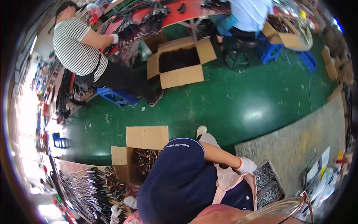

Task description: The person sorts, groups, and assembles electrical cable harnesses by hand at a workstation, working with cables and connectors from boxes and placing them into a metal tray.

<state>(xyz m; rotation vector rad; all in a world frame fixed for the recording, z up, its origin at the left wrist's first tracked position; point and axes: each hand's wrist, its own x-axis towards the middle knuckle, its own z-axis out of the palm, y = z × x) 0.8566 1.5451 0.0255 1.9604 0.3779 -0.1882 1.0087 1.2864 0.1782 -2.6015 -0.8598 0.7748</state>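
My left hand (pixel 247 165), in a white glove with an orange cuff, reaches to the edge of a shallow tray (pixel 278 175) at the lower right. Its fingers are too hidden to tell whether they are open or closed, or hold anything. Small silvery metal parts, like screws, fill the tray in two heaps: one heap (pixel 264 175) lies close to the glove, another heap (pixel 269 195) nearer the lower edge. My navy sleeve (pixel 175 175) and a pink apron (pixel 227 179) cover much of the lower middle. My right hand is out of view.
An open carton (pixel 120 155) of dark and coppery pieces stands beside me, near bundled cables (pixel 84 190). Another person's gloved hands (pixel 116 211) show there. Beyond the green floor (pixel 209 100) are a carton (pixel 182 79) of black items and two people, one in a striped shirt (pixel 76 44).
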